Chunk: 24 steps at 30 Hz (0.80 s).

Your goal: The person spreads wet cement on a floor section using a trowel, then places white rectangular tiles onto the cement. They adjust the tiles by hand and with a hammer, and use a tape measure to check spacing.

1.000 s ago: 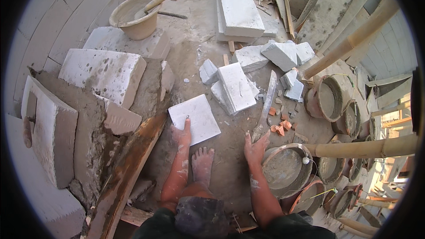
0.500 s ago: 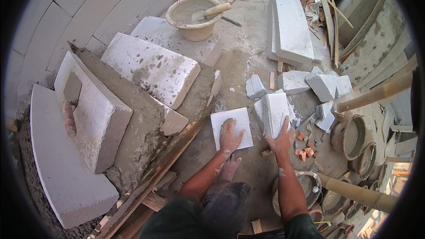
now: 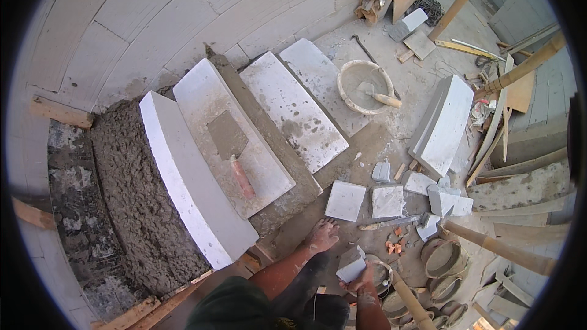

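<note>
My right hand (image 3: 365, 278) grips a small cut piece of white block (image 3: 350, 263), close to my body at the lower middle. Empty and with fingers spread, my left hand (image 3: 322, 236) is just below a square white block piece (image 3: 345, 200); I cannot tell whether it touches the floor. Beside that square lies a second cut block piece (image 3: 387, 201). A long thin tool (image 3: 391, 223), its kind unclear, lies below them. On a stepped white block slab to the left rests a trowel (image 3: 243, 178) with a worn red handle and a mortar-coated blade.
White block slabs (image 3: 295, 112) sit in mortar like steps on the left, beside a grey block wall (image 3: 244, 0). A mortar basin (image 3: 367, 87) holds another trowel (image 3: 386, 100). Bamboo poles (image 3: 501, 247) and mortar buckets (image 3: 444, 258) stand at right, near block offcuts.
My view has swung left. My left hand has come off the square block piece. My right hand has lifted a cut block piece from the floor and drawn it toward my body.
</note>
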Motion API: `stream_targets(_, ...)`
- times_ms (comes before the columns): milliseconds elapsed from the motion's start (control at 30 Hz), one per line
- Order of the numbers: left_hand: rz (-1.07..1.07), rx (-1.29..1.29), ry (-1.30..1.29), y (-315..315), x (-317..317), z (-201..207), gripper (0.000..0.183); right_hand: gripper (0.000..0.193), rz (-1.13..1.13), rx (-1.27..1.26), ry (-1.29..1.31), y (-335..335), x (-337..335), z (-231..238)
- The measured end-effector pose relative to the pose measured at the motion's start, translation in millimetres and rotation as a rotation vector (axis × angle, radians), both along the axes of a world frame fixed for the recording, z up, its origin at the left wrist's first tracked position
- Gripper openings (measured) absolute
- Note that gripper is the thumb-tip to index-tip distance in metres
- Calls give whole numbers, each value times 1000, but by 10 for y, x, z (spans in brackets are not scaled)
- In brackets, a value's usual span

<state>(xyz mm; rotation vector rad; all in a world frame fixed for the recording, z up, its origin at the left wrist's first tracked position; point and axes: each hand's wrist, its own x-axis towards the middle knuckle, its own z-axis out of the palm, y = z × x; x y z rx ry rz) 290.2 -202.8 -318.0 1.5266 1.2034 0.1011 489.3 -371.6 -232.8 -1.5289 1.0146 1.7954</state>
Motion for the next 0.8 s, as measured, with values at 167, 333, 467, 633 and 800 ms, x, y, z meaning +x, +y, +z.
stream_targets(167,-500,-145,-27,-53,84,1845,109,74,140,80,20,284,-25,897)
stream_targets(333,-246,110,-20,-208,332,2725,120,69,191,404,74,852,76,1531)
stream_targets(467,80,475,40,13,474,3004,113,71,323,509,-47,1518,-40,1925)
stream_targets(633,457,461,-17,605,576,3328,112,75,737,643,-307,2588,-151,2577)
stream_targets(800,745,428,-108,1603,344,3733,113,66,1016,1078,-460,3631,-389,3206)
